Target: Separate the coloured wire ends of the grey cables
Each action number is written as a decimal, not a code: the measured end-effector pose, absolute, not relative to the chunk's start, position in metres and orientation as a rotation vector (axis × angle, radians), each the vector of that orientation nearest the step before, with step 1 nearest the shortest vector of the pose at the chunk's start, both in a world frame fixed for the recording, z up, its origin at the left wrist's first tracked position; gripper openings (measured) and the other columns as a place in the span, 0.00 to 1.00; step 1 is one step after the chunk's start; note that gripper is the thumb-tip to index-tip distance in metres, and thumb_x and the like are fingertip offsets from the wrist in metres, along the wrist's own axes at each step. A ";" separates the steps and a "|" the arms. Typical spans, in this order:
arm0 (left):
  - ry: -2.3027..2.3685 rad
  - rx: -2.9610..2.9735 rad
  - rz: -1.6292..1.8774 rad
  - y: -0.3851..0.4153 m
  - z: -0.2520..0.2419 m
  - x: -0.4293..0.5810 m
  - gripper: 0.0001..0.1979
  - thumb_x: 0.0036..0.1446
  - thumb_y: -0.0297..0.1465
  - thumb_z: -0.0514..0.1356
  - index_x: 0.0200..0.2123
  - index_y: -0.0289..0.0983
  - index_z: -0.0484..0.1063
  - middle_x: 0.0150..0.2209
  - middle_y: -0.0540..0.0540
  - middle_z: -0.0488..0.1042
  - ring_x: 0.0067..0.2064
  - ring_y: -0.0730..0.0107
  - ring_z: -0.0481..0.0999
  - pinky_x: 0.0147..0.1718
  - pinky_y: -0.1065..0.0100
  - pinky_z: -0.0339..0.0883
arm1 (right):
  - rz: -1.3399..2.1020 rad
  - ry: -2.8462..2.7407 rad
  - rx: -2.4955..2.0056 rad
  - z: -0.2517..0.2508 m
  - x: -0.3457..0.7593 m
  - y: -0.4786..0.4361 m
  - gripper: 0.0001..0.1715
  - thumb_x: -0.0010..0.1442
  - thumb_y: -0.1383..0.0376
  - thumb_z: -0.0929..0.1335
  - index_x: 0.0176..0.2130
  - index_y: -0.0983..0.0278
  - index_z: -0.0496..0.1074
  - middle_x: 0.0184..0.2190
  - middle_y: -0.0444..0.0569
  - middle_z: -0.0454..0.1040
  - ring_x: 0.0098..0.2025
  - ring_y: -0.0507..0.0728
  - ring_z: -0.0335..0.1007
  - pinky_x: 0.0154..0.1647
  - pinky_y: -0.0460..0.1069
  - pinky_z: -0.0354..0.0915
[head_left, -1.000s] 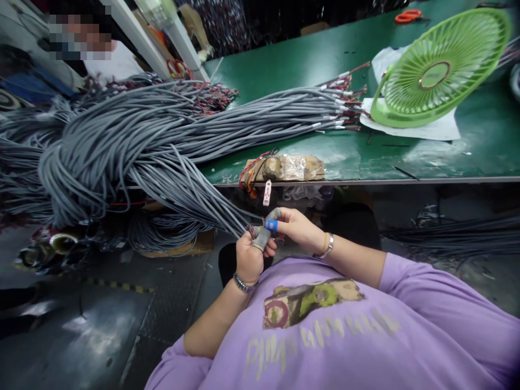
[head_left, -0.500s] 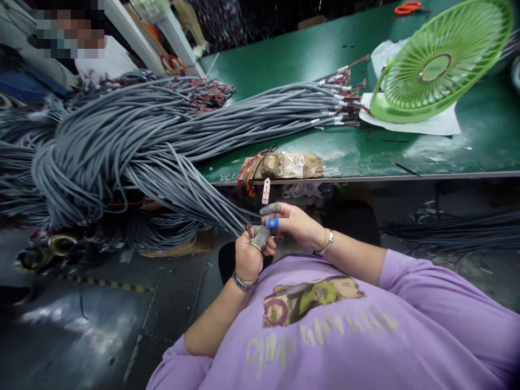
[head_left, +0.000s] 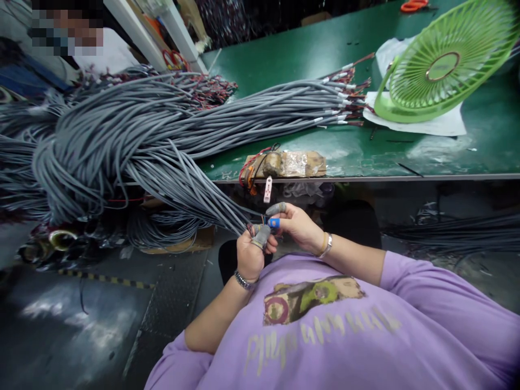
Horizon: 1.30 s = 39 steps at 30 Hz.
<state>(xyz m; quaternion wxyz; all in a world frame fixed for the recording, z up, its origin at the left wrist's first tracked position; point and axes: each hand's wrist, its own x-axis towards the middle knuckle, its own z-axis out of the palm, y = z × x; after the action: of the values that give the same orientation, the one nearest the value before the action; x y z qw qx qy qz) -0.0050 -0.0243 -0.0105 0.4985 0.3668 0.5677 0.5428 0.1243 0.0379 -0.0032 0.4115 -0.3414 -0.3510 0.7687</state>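
Observation:
A bundle of grey cables (head_left: 203, 197) runs off the bench toward my lap, and my left hand (head_left: 252, 250) is closed around its end. Grey covers sit on the thumb and a fingertip there. My right hand (head_left: 298, 226) pinches at the thin coloured wires (head_left: 264, 220) that stick out of the cable ends, beside the left thumb. It wears a blue band on the thumb and a grey cover on the forefinger. Exactly which wires lie between its fingertips is too small to tell.
More grey cables (head_left: 260, 111) lie across the green bench (head_left: 349, 151). A green fan (head_left: 441, 67) stands on white paper at the right. Near the bench edge is a taped wooden block (head_left: 296, 164) with wires. Orange-handled scissors (head_left: 414, 5) lie at the back. Another person is at upper left.
The view has shifted slightly. Both hands stay together at the cable ends, with small finger movement; coloured wires show more plainly between them now.

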 end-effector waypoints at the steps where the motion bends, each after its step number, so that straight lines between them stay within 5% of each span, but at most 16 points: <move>1: 1.374 0.884 1.314 -0.024 -0.011 -0.005 0.16 0.53 0.41 0.63 0.23 0.35 0.70 0.18 0.50 0.73 0.16 0.78 0.68 0.16 0.75 0.59 | 1.929 -0.884 -0.867 -0.003 0.124 0.038 0.20 0.40 0.66 0.76 0.34 0.66 0.70 0.24 0.41 0.72 0.23 0.47 0.62 0.24 0.44 0.58; 11: 1.353 0.849 1.306 -0.025 -0.009 -0.005 0.15 0.53 0.40 0.64 0.24 0.35 0.70 0.18 0.51 0.72 0.16 0.78 0.67 0.16 0.76 0.59 | 1.933 -0.949 -0.864 -0.004 0.126 0.036 0.18 0.42 0.69 0.73 0.36 0.65 0.71 0.22 0.39 0.68 0.22 0.46 0.59 0.24 0.44 0.56; 16: 1.373 0.886 1.251 -0.027 -0.009 -0.007 0.15 0.52 0.41 0.64 0.23 0.35 0.70 0.17 0.52 0.71 0.15 0.79 0.66 0.15 0.77 0.58 | 2.076 -0.998 -0.856 0.004 0.134 0.044 0.19 0.45 0.65 0.72 0.39 0.65 0.71 0.30 0.44 0.71 0.30 0.49 0.66 0.27 0.44 0.61; 27: 1.373 0.975 1.145 -0.029 -0.009 -0.010 0.16 0.52 0.40 0.64 0.20 0.35 0.69 0.17 0.50 0.71 0.16 0.79 0.67 0.16 0.77 0.59 | 1.992 -1.366 -0.928 0.014 0.135 0.059 0.08 0.46 0.65 0.70 0.25 0.66 0.66 0.20 0.41 0.67 0.22 0.47 0.59 0.23 0.43 0.57; 39: 1.363 0.973 1.041 -0.024 -0.007 -0.010 0.16 0.49 0.39 0.65 0.19 0.35 0.70 0.15 0.50 0.70 0.14 0.78 0.66 0.15 0.76 0.59 | 1.970 -1.363 -0.839 0.014 0.128 0.058 0.06 0.44 0.68 0.70 0.23 0.67 0.67 0.19 0.40 0.67 0.23 0.47 0.59 0.26 0.44 0.57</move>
<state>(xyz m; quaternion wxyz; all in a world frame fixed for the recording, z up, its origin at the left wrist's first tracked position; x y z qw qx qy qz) -0.0102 -0.0244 -0.0068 0.5520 0.4114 0.5764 0.4402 0.1278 0.0576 0.0136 0.2971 -0.3157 -0.5126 0.7411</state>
